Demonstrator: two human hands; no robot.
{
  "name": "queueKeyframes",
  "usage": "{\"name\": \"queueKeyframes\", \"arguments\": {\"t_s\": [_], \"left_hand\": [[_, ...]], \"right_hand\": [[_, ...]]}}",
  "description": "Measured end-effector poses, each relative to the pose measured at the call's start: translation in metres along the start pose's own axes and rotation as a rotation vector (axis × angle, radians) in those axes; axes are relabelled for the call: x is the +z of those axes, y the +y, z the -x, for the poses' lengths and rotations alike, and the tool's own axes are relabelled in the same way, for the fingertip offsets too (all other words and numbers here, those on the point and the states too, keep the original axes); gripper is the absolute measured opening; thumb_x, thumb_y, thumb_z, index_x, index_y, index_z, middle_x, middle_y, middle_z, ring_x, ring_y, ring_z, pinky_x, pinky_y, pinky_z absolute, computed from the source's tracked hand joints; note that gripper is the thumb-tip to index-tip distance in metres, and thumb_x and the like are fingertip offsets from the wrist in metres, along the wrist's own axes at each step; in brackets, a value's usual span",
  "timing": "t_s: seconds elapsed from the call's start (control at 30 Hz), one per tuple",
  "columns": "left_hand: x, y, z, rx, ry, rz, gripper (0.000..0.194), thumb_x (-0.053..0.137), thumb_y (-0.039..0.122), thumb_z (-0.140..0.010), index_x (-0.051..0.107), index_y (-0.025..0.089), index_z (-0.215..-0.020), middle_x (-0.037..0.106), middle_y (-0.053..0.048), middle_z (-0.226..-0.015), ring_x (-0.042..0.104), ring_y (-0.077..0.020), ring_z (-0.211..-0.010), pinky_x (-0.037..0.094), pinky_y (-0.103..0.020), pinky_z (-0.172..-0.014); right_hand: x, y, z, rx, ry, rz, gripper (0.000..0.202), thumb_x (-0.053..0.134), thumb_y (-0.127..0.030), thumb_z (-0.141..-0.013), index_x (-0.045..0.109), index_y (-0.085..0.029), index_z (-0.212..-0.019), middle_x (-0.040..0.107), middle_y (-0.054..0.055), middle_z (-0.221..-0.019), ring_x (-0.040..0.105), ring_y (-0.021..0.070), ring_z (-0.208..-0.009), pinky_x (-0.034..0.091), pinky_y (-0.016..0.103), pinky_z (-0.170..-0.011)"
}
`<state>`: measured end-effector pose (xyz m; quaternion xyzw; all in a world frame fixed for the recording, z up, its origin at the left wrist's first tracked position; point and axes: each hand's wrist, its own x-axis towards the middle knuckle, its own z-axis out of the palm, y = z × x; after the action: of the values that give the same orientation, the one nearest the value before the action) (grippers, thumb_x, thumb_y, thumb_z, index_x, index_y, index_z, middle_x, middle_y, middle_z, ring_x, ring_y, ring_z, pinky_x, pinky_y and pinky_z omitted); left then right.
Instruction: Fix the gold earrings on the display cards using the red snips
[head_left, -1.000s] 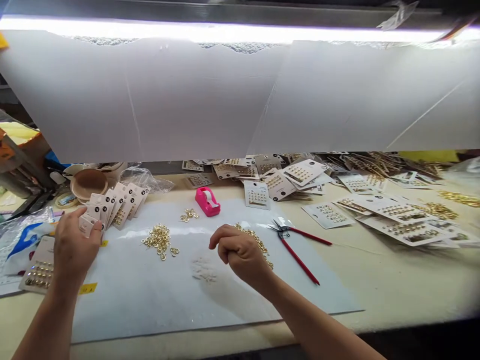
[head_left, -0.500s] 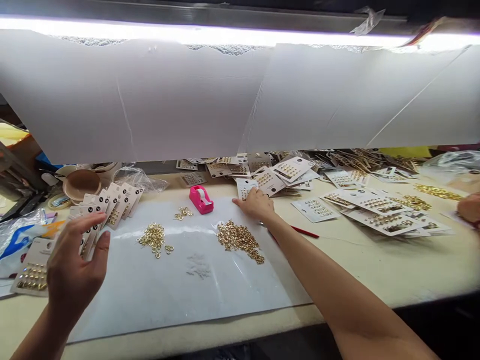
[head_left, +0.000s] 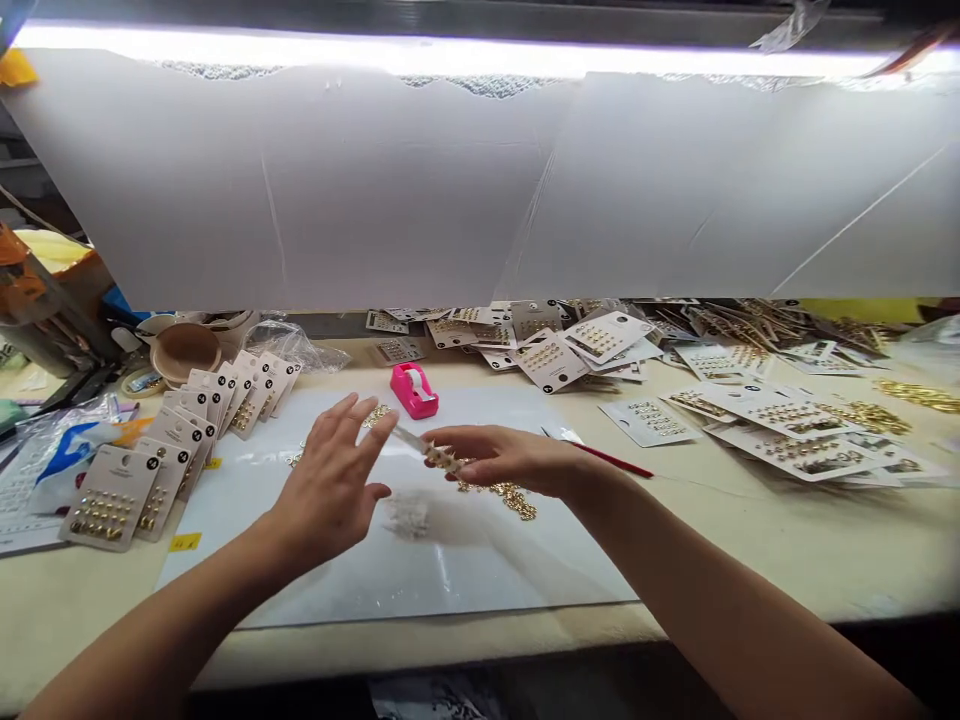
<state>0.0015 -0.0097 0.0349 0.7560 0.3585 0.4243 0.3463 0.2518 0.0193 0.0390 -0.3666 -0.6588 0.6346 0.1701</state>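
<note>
Right hand (head_left: 517, 460) pinching white card with gold studs (head_left: 431, 453), left hand (head_left: 334, 485) spread beside it

Card is up in the air mid-workspace, above the glossy pale-white mat (head_left: 337, 590). Seen nearly edge-on; visible long edge slants from upper left down to lower right, toward the right thumb. Studs show along the strip near the right fingers; printing can't be read at this angle.

Right hand comes in from the right, thumb nearest the camera and fingers behind, pinching the card's right end. Right forearm (head_left: 697, 570) runs diagonally up from the lower right corner. Left hand has fingers fanned up and to the right, thumb out to the right, back of hand to camera. Its index fingertip is right by the card's left end; can't tell if touching.

Small gold pieces (head_left: 517, 500) lie on the mat, partly hidden by the right hand. Gold rings (head_left: 379, 412) peek out behind the left hand. Bright pink plastic tape dispenser (head_left: 415, 390) sits just beyond both hands. Pliers with red handles (head_left: 615, 458) lie right, mostly blocked by the right wrist and forearm. Overlapping row of studded white cards (head_left: 112, 497) fans along the left side, well apart from the held one. Single loose white card (head_left: 649, 422) lies flat at right, near a messy stack of white cards (head_left: 810, 430).
</note>
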Motion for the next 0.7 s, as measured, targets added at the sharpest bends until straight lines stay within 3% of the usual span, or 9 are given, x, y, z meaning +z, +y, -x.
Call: {"name": "queueKeyframes", "arguments": {"t_s": [0.07,0.13,0.2,0.27,0.37,0.5,0.7], "left_hand": [[0.006,-0.005,-0.006,-0.010,-0.087,-0.035,0.051,0.069,0.012,-0.062,0.062,0.027,-0.110,0.055,-0.008,-0.125,0.027,-0.0368,-0.131,0.007,-0.053,-0.109],[0.007,-0.011,-0.010,-0.149,-0.135,-0.057,0.024,0.066,0.013,-0.064,0.068,0.024,-0.085,0.064,-0.009,-0.095,0.047,-0.0363,-0.112,0.025,-0.052,-0.101],[0.003,-0.015,-0.011,-0.348,-0.139,0.001,0.006,0.064,0.016,-0.066,0.064,0.022,-0.065,0.060,-0.005,-0.069,0.057,-0.0291,-0.085,0.041,-0.045,-0.085],[-0.002,-0.019,-0.011,-0.542,-0.101,0.173,0.005,0.063,0.019,-0.068,0.062,0.019,-0.062,0.055,-0.002,-0.059,0.056,-0.0212,-0.066,0.046,-0.036,-0.066],[-0.006,-0.024,-0.009,-0.732,-0.014,0.470,0.010,0.061,0.024,-0.072,0.063,0.015,-0.074,0.058,-0.002,-0.060,0.053,-0.0146,-0.055,0.046,-0.028,-0.053],[-0.002,-0.027,-0.004,-0.821,0.032,0.667,0.016,0.058,0.025,-0.077,0.064,0.011,-0.084,0.062,-0.005,-0.066,0.058,-0.0144,-0.059,0.051,-0.030,-0.058],[-0.002,-0.025,0.002,-0.889,-0.022,0.834,0.018,0.061,0.018,-0.075,0.066,0.009,-0.089,0.068,-0.009,-0.076,0.064,-0.0167,-0.065,0.053,-0.031,-0.065]], "right_hand": [[0.012,-0.001,-0.003,0.013,-0.086,-0.059,0.056,0.070,-0.039,-0.069,0.058,-0.021,-0.120,0.059,0.007,-0.119,0.055,0.0233,-0.107,0.047,0.036,-0.085],[0.017,0.001,-0.005,0.011,-0.120,-0.134,0.057,0.070,-0.046,-0.068,0.059,-0.021,-0.118,0.060,0.008,-0.118,0.055,0.0240,-0.106,0.048,0.037,-0.085],[0.019,0.004,-0.008,-0.018,-0.065,-0.230,0.060,0.065,-0.055,-0.070,0.059,-0.021,-0.118,0.058,0.010,-0.119,0.056,0.0243,-0.105,0.049,0.037,-0.083],[0.019,0.007,-0.012,-0.091,0.082,-0.307,0.059,0.061,-0.059,-0.072,0.059,-0.020,-0.116,0.056,0.012,-0.122,0.059,0.0238,-0.102,0.050,0.037,-0.082],[0.022,0.009,-0.022,-0.151,0.312,-0.278,0.045,0.065,-0.047,-0.073,0.060,-0.019,-0.107,0.061,0.012,-0.111,0.064,0.0209,-0.087,0.053,0.034,-0.072],[0.030,0.011,-0.040,-0.162,0.514,-0.170,0.033,0.067,-0.029,-0.070,0.057,-0.017,-0.099,0.061,0.002,-0.076,0.060,0.0141,-0.063,0.050,0.029,-0.056],[0.033,0.013,-0.049,-0.216,0.589,-0.213,0.027,0.064,-0.029,-0.070,0.059,-0.016,-0.094,0.059,0.000,-0.071,0.052,0.0107,-0.058,0.045,0.028,-0.054]]}}
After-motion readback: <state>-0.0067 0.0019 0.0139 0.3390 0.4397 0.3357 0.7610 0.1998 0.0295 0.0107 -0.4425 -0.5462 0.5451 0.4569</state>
